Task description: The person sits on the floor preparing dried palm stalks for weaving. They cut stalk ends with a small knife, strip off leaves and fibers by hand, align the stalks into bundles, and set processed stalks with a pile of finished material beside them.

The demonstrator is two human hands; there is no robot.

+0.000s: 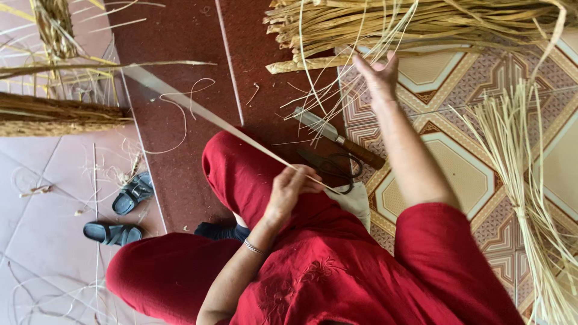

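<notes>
Pinching a flat pale strip (198,111), left hand (289,189); right hand (379,75) touches thin fibres (325,90).

Layout of a floor workplace, seen from above

A long strip (198,111) is held at the left hand (289,189) over the lap and runs up-left toward a bundle (54,114) at the left edge. A knife (343,141) and scissors (337,168) are laid between the two hands. The right hand (379,78) is placed just below a fibre pile (421,24) at the top. Sandals (123,210) are set to the left.
</notes>
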